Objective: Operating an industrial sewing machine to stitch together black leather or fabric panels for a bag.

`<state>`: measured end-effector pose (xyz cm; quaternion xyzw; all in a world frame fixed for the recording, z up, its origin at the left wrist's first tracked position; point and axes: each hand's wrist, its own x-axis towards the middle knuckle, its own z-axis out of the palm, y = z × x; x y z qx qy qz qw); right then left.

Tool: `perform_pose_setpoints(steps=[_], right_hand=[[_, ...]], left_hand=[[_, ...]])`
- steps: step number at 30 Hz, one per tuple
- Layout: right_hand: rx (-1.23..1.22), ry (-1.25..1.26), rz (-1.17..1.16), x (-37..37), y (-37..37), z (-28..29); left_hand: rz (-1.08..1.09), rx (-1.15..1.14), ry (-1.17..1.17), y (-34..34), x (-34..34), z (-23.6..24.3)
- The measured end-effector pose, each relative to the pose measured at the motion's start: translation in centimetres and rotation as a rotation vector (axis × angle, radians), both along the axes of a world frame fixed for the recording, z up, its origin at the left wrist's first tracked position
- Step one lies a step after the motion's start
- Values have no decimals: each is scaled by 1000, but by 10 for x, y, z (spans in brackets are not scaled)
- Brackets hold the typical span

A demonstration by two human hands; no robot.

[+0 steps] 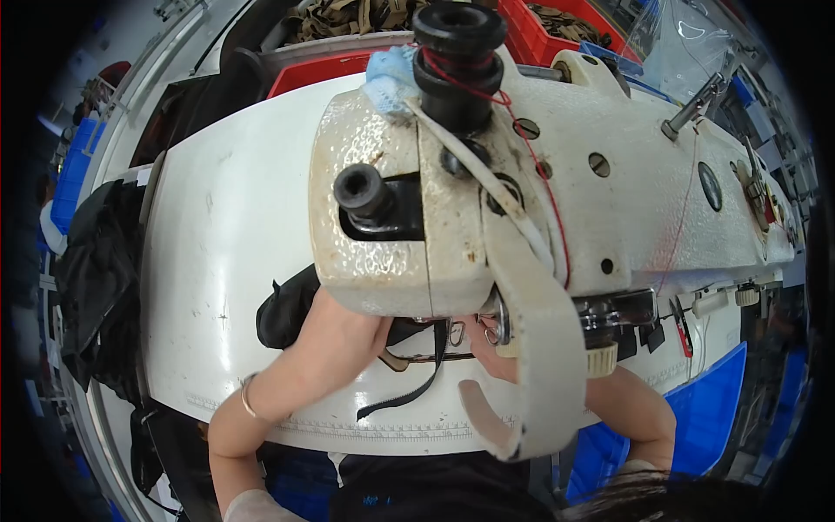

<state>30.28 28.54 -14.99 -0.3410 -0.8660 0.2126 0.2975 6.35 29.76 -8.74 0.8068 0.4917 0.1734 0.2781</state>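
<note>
A cream sewing machine head stands over the work. Beneath its left end my left hand is closed on a piece of black fabric, its fingertips partly covered by the machine. A narrow black strap trails from the work toward me, and a tan strip shows beside my left thumb. My right hand is at the right side of the work, near a small metal loop. Its fingers are largely hidden behind the machine's curved cream guard, so its grip is unclear.
Red thread runs down over the machine head. The white table carries a ruler scale along its near edge. Red-handled snips lie at the right. Black cloth hangs at the left; a red bin stands behind.
</note>
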Motion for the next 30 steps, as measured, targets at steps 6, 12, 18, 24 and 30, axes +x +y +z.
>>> perform_pose_setpoints(steps=[6, 12, 18, 24, 30], right_hand=[[767, -539, -13, 4, 5, -13], [774, -329, 145, -7, 7, 25], [762, -269, 88, -15, 4, 7], [503, -235, 219, -7, 0, 7], [624, -211, 221, -6, -10, 23]], left_hand=[[-90, 548, 211, -36, 14, -11], [-79, 567, 43, -25, 13, -18], [-83, 289, -99, -16, 13, -11], [280, -217, -429, -11, 3, -17], [-134, 412, -83, -29, 11, -22]])
